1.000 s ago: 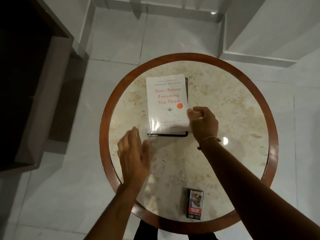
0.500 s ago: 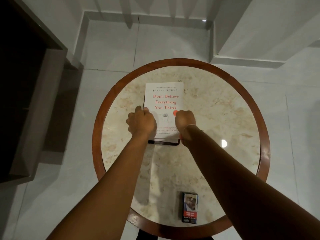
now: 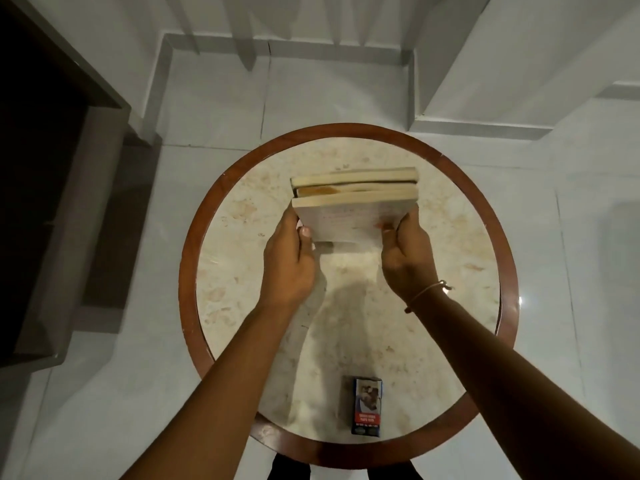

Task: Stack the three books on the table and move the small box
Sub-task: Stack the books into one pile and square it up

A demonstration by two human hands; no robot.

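Three books (image 3: 353, 199) are pressed together as one pile and tilted up on edge above the middle of the round table (image 3: 450, 244), their page edges facing me. The white cover faces toward me. My left hand (image 3: 289, 265) grips the pile's left side and my right hand (image 3: 407, 254) grips its right side, thumbs on the white cover. The small box (image 3: 367, 405), dark blue with a picture and a red band, lies flat near the table's front edge, apart from both hands.
The table has a beige marble top and a brown wooden rim (image 3: 188, 271). White tiled floor surrounds it. A dark cabinet (image 3: 45, 202) stands to the left. White steps (image 3: 485, 126) rise at the back right.
Both hands closed on the sides of the book pile, which lay flat, and have tipped it up on edge. The small box has not moved.
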